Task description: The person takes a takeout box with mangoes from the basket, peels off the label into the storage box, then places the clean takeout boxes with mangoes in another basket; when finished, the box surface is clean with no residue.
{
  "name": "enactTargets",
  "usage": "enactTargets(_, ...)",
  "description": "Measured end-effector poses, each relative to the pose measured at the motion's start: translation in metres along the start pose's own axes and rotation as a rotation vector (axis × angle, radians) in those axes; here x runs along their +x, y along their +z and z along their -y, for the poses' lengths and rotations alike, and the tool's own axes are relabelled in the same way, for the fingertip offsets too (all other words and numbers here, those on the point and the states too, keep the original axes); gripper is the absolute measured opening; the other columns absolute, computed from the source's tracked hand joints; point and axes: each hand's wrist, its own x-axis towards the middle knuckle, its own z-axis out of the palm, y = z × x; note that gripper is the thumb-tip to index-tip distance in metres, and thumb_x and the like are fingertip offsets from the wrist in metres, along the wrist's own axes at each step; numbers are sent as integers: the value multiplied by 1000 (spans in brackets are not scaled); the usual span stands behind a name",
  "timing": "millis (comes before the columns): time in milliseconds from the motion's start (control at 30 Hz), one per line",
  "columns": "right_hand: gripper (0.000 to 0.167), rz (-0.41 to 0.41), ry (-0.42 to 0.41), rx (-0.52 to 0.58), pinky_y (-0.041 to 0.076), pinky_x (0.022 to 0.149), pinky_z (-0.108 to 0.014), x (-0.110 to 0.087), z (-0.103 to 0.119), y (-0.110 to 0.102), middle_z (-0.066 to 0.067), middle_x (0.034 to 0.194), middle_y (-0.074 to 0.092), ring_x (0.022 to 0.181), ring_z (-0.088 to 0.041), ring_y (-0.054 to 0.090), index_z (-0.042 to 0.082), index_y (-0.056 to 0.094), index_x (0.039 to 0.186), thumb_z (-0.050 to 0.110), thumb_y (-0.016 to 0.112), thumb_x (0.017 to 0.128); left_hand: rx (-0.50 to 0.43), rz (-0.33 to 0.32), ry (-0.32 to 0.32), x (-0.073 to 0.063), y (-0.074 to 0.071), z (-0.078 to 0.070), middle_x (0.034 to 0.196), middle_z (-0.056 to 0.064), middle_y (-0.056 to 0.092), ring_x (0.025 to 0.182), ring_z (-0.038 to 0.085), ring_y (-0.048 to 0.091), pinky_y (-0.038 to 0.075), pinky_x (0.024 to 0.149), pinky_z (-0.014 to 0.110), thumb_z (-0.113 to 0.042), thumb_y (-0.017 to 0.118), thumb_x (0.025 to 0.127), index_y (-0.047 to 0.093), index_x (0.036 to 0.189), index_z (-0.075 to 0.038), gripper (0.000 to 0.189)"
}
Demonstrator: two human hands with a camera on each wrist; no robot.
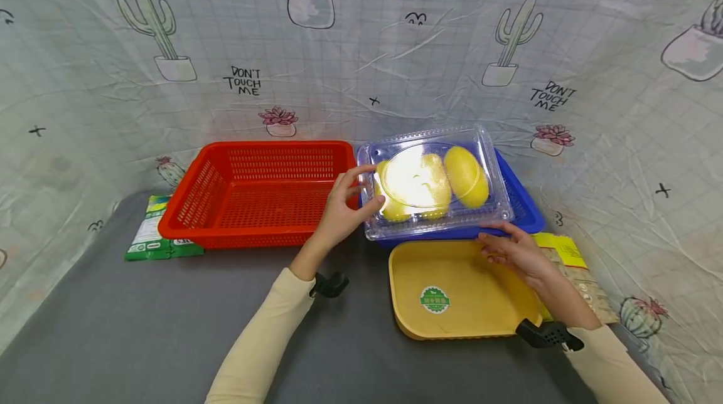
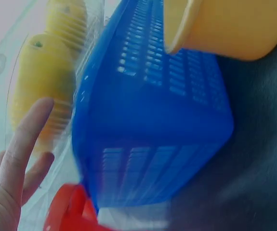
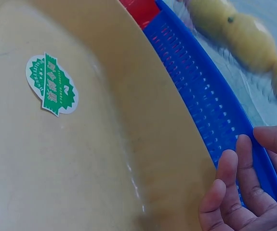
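Observation:
A clear plastic clamshell box (image 1: 418, 219) with several yellow mango-like fruits (image 1: 465, 177) inside lies over the top of a blue basket (image 1: 519, 200). At the box's left side is my left hand (image 1: 341, 209), its fingers spread and fairly straight against the plastic. The left wrist view shows two fingertips overlapping the fruit (image 2: 42, 82) behind the clear wall. My right hand (image 1: 514, 253) is at the box's front right corner, fingers loosely bent beside the blue basket's rim (image 3: 246, 118). Below that hand sits a yellow tub (image 1: 463, 291) with a green sticker.
To the left stands a red basket (image 1: 265, 228), close against the blue one. A green and white packet (image 1: 149, 234) lies partly under its left side. Another packet (image 1: 576, 272), yellow and beige, lies right of the tub. A patterned cloth (image 1: 361, 46) hangs behind the grey table (image 1: 141, 329).

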Motion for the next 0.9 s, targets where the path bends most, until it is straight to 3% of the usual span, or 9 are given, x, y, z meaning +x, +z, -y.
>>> enactTargets(133, 17, -7, 4, -29, 55, 72, -26, 0, 0, 0, 4, 90, 73, 77, -14, 68, 27, 68, 103, 13, 62, 96, 12, -22, -18, 2, 10, 5, 122, 15, 45, 121, 35, 47, 42, 105, 48, -21, 70, 87, 50, 138, -17, 55)
enactTargets(367, 16, -11, -2, -21, 55, 70, -26, 1, -1, 1, 3, 91, 73, 75, -13, 68, 23, 67, 108, 13, 63, 96, 57, -59, -114, 2, 27, 7, 122, 16, 43, 116, 38, 53, 54, 88, 48, -25, 72, 87, 50, 138, -24, 56)
enactTargets(567, 16, -18, 0, -16, 55, 70, -26, 1, -1, 2, 3, 90, 73, 74, -12, 68, 23, 68, 107, 13, 62, 96, 87, -83, -128, 5, 36, 8, 120, 18, 43, 115, 34, 50, 47, 98, 49, -25, 73, 87, 51, 138, -21, 56)
enactTargets(900, 17, -4, -9, 3, 56, 69, -26, 2, -1, 2, 3, 89, 73, 72, -13, 68, 25, 69, 105, 12, 62, 96, 155, -24, -195, 15, 44, 6, 116, 16, 42, 110, 33, 50, 52, 87, 45, -32, 73, 86, 50, 139, -23, 58)
